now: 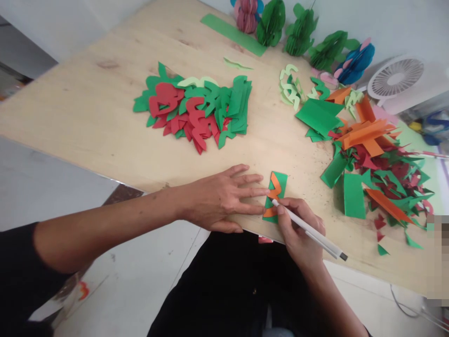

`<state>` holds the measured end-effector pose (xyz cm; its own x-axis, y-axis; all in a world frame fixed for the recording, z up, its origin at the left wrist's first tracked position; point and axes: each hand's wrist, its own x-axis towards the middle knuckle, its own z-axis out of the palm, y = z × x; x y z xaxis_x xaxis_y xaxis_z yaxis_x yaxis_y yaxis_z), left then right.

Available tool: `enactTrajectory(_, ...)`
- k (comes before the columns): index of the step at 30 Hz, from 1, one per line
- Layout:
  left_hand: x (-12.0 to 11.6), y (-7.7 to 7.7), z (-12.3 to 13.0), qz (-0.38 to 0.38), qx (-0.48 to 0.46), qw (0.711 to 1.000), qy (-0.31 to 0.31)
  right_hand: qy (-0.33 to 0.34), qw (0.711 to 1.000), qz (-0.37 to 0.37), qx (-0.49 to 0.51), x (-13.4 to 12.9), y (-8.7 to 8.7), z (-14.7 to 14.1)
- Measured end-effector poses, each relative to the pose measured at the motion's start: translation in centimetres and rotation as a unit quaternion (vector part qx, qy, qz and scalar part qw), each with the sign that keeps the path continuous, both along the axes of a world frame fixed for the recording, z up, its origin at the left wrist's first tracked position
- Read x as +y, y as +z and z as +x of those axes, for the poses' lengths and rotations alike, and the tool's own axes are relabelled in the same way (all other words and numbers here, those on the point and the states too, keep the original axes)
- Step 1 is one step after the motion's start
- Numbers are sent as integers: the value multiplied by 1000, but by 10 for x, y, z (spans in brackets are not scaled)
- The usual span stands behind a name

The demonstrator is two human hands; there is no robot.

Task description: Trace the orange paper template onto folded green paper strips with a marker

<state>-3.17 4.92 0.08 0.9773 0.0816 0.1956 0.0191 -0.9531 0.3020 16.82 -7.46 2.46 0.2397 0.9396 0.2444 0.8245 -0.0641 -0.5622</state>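
Note:
Near the front edge of the wooden table (115,154) lies a green paper rectangle (282,180) with an orange wavy cutout (275,183) on top of it. My left hand (224,196) is spread flat, its fingers apart and two fingertips on the left side of the cutout. A white pen (308,229) is gripped in my right hand (301,229), its tip at the cutout's edge. Part of the cutout and of the green piece is hidden by my fingers.
A pile of green and red cutouts (210,110) lies behind my left hand. Green, orange and red paper scraps (386,173) are heaped at the right. Folded paper shapes (298,35) and a white fan (396,77) stand at the back.

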Motion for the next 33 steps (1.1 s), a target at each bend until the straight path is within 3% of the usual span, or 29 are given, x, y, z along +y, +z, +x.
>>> enactTrajectory(10,0,0,1,7,-1,1000,-4,-7,1000,9,-29,-4,2,0)
enactTrajectory(33,0,0,1,-8,-2,1000,-5,43,995,46,-81,-7,11,-3)
